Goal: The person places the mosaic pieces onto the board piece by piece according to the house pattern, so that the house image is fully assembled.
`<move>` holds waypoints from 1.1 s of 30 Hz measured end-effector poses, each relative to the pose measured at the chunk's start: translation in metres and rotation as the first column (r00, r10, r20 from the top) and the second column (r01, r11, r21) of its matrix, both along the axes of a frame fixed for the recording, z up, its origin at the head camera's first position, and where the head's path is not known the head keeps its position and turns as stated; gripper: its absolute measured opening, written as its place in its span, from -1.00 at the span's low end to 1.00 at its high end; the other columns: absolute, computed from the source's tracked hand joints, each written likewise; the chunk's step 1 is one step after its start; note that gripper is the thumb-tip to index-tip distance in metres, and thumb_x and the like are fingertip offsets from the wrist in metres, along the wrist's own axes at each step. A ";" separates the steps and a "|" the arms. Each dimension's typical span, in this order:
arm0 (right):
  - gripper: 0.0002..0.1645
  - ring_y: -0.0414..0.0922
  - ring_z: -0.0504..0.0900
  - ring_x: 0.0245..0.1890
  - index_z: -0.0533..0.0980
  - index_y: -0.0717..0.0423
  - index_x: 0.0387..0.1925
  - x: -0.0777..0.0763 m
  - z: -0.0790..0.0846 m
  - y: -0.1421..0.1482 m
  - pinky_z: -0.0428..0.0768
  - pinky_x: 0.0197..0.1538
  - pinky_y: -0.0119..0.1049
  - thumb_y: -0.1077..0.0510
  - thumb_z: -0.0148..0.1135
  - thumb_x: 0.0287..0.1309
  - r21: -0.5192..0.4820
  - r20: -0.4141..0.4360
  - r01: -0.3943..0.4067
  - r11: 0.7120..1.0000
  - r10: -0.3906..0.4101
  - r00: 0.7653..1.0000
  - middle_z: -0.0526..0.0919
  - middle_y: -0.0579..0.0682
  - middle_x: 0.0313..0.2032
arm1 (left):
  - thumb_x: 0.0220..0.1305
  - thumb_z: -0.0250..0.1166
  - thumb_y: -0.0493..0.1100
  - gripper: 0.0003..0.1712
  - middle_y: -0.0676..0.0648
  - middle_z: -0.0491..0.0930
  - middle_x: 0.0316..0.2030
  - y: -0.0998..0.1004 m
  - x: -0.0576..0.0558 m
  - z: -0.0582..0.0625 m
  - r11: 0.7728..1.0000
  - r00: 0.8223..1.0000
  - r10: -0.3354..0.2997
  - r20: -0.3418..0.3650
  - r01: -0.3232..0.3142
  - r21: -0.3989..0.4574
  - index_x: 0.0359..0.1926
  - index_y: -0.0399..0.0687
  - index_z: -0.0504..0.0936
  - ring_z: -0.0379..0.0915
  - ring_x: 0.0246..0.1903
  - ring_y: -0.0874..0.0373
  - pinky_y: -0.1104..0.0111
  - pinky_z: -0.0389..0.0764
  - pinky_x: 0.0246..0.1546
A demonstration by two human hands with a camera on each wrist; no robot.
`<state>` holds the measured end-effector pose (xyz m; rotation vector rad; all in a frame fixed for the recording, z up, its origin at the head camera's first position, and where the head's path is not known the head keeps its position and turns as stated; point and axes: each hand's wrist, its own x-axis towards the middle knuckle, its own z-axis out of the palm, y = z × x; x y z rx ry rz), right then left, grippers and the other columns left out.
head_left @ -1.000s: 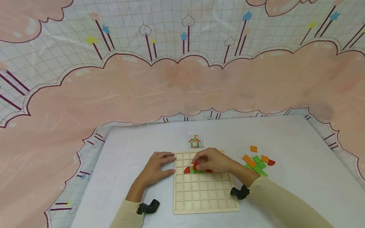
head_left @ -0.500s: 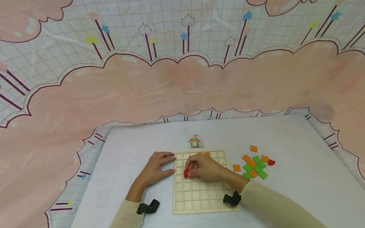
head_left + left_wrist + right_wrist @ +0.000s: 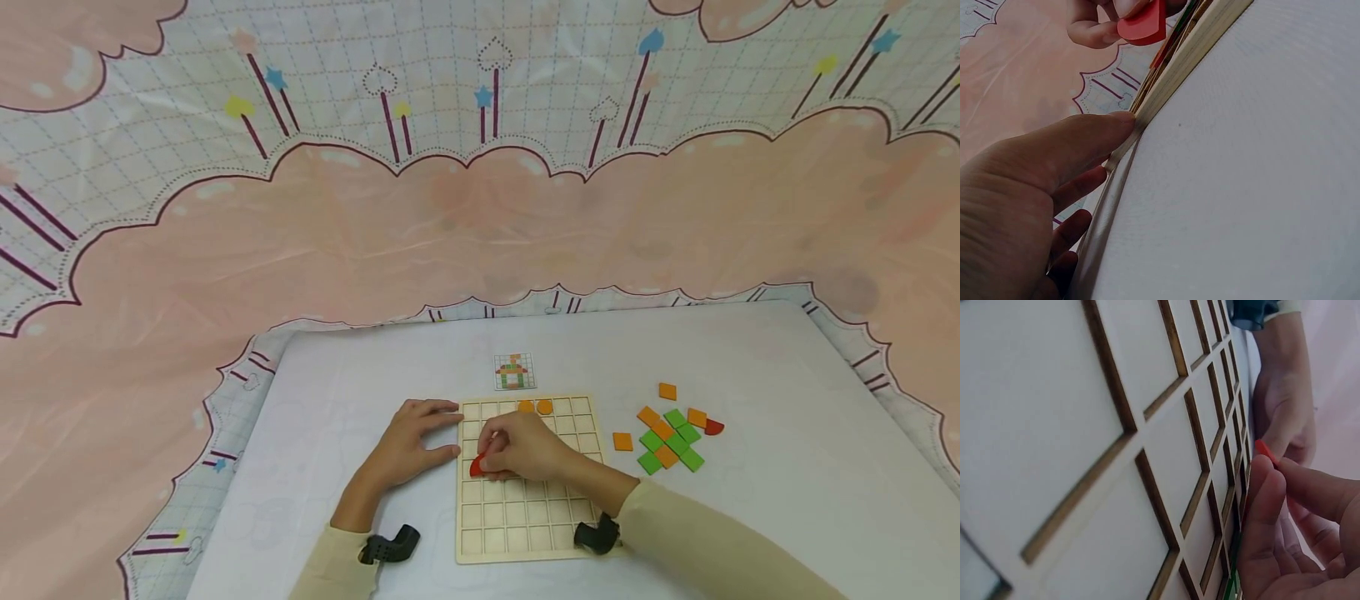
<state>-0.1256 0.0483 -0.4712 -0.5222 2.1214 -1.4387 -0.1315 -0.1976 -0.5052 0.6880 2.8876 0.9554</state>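
My right hand [image 3: 525, 446] pinches a red quarter-round tile [image 3: 477, 467] between thumb and fingertips, over the left part of the wooden grid board [image 3: 495, 546]. The left wrist view shows this red tile [image 3: 1142, 25] with its curved edge, raised near the board's side. A green sliver [image 3: 1232, 581] and the grid's squares appear below the hand in the right wrist view; the row of tiles laid there is mostly hidden by the hand. My left hand [image 3: 411, 442] rests at the board's left edge, its thumb [image 3: 1085, 144] and fingertips touching the rim.
Two orange round tiles [image 3: 545, 407] lie in the board's top row. Right of the board are several loose green tiles [image 3: 677, 442], orange tiles [image 3: 622, 442] and a red quarter-round one [image 3: 714, 427]. A small pattern card [image 3: 514, 372] lies beyond the board on the white table [image 3: 360, 358].
My right hand has moved left and slightly nearer across the board with a red tile, uncovering the orange rounds and loose tiles at right. The left hand stays put.
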 end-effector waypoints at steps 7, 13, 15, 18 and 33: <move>-0.92 -0.08 0.72 -0.58 0.63 0.22 -0.35 0.004 0.000 -0.005 0.66 -0.47 -0.36 0.34 0.43 0.15 0.011 -0.036 0.013 1.000 -0.012 0.999 0.74 0.08 -0.56 | 0.15 0.51 0.06 -0.43 0.07 0.56 0.27 -0.001 -0.001 -0.003 1.000 1.000 -0.009 -0.021 0.009 0.009 0.20 0.11 0.70 0.34 0.23 0.02 -0.05 0.41 0.24; -0.91 -0.10 0.68 -0.65 0.63 0.18 -0.39 0.005 -0.002 -0.009 0.59 -0.53 -0.40 0.33 0.43 0.14 0.049 -0.086 0.009 0.999 -0.004 0.996 0.72 0.07 -0.61 | 0.16 0.52 0.04 -0.45 0.07 0.57 0.27 -0.001 -0.001 -0.003 1.000 1.000 -0.006 -0.020 0.006 0.018 0.19 0.12 0.71 0.35 0.23 0.01 -0.07 0.40 0.25; -0.91 -0.10 0.67 -0.66 0.63 0.18 -0.40 0.005 -0.002 -0.010 0.59 -0.55 -0.40 0.32 0.43 0.13 0.059 -0.095 0.007 0.998 -0.001 0.995 0.71 0.06 -0.62 | 0.16 0.51 0.04 -0.46 0.07 0.57 0.27 -0.001 -0.001 -0.003 1.000 1.000 -0.004 -0.017 0.005 0.016 0.19 0.12 0.71 0.35 0.23 0.01 -0.07 0.40 0.25; -0.92 -0.10 0.67 -0.69 0.63 0.19 -0.41 0.005 -0.003 -0.012 0.59 -0.57 -0.38 0.34 0.42 0.13 0.059 -0.098 0.005 0.998 0.000 0.995 0.71 0.06 -0.63 | 0.17 0.51 0.04 -0.46 0.09 0.57 0.27 -0.001 -0.001 -0.002 1.000 1.000 -0.005 -0.019 0.006 0.015 0.19 0.14 0.71 0.36 0.23 0.02 -0.06 0.41 0.25; -0.90 -0.15 0.65 -0.75 0.66 0.17 -0.47 0.006 0.001 -0.017 0.51 -0.62 -0.45 0.34 0.44 0.10 0.137 -0.120 0.038 0.990 -0.022 0.992 0.71 -0.02 -0.68 | 0.17 0.51 0.06 -0.45 0.09 0.56 0.28 -0.001 -0.001 -0.001 1.000 1.000 -0.008 -0.006 0.008 0.010 0.20 0.14 0.70 0.35 0.24 0.02 -0.07 0.39 0.27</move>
